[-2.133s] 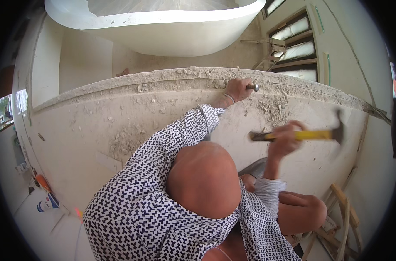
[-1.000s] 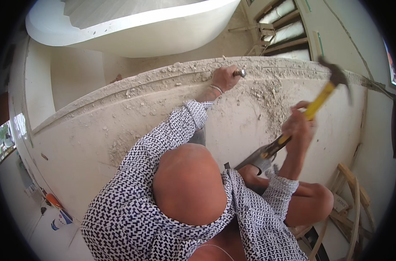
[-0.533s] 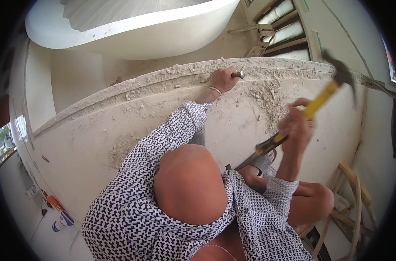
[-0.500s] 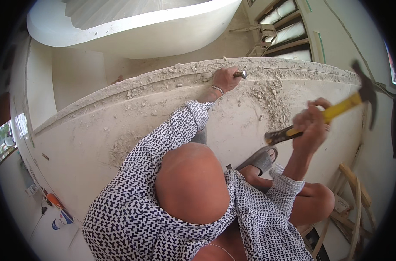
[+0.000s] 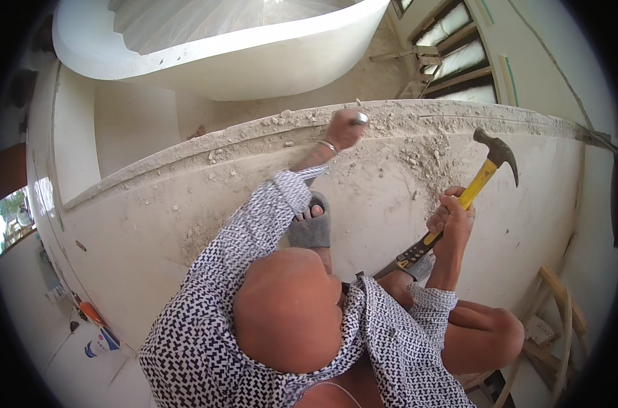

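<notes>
Seen from above, a person in a patterned shirt [image 5: 254, 319] is crouching on a pale slab [image 5: 519, 224], leaning toward its curving, rubble-strewn edge [image 5: 254, 134]. The left hand [image 5: 343, 130] is reaching out over that edge, making a closed fist around a metal rod [image 5: 360, 118]; only the rod's rounded end is showing, and whether its hidden end is touching the slab cannot be told. The right hand [image 5: 451, 223] is gripping a yellow-and-black hammer [image 5: 478, 183] partway along its handle, fingers wrapping round. The hammer is slanting, its claw head pointing up and away, well apart from the rod, its dark butt pointing down toward the right sandal [image 5: 423, 266]. Loose rubble [image 5: 434, 160] is lying in the gap between the rod and the hammer head. Beyond the edge, an open gap is separating the slab from a white curved wall [image 5: 254, 61]. To the right, slab is stretching from the hammer toward a side wall [image 5: 604, 204], with timber [image 5: 564, 299] lying near the bent knee. The left sandal [image 5: 310, 233] is resting just beside the left sleeve, back from the edge.
</notes>
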A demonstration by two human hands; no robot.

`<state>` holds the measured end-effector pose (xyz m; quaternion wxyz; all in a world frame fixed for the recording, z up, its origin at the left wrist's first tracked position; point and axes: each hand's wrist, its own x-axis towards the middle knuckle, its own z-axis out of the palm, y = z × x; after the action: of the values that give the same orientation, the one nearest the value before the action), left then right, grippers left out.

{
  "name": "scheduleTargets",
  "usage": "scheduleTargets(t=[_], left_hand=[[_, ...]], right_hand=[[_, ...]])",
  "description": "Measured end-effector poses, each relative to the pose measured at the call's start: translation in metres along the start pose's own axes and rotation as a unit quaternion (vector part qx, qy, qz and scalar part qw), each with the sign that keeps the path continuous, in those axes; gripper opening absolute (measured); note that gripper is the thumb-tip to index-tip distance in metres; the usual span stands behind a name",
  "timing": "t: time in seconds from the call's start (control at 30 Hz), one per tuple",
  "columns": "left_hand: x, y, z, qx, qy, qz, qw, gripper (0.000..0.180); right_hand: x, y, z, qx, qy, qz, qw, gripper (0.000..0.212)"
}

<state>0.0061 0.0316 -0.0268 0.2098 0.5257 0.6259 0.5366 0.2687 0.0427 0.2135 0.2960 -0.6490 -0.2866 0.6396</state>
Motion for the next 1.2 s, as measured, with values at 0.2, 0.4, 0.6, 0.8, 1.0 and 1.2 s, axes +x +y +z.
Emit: scheduleTargets(t=[0.2,0.4,0.6,0.8,1.0,1.2], left_hand=[[-0.035,0.015,-0.149,-0.24,0.268,-0.313,0.879,0.035],[-0.004,0.046,-0.049,-0.443,0.245,-0.224,0.833,0.035],[-0.005,0.012,-0.044,-0.053,0.064,-0.065,0.994,0.034],[0.022,0.032,-0.059,-0.402,0.162,-0.222,0.874,0.036],[0.0,0.035,-0.039,-0.326,0.177,-0.289,0.883,0.035],[0.019,0.031,-0.077,-0.357,0.181,-0.282,0.872,0.034]], right_hand=[[-0.007,0.006,-0.019,0.047,0.027,-0.002,0.999,0.012],[-0.011,0.013,0.01,0.066,-0.037,0.037,0.996,0.013],[-0.016,0.005,0.004,-0.004,-0.047,0.027,0.999,0.011],[-0.019,0.013,-0.005,0.0,-0.043,0.009,0.999,0.01],[-0.022,0.01,0.002,0.029,-0.046,0.034,0.998,0.008],[-0.021,0.012,-0.009,0.035,-0.054,0.006,0.998,0.01]])
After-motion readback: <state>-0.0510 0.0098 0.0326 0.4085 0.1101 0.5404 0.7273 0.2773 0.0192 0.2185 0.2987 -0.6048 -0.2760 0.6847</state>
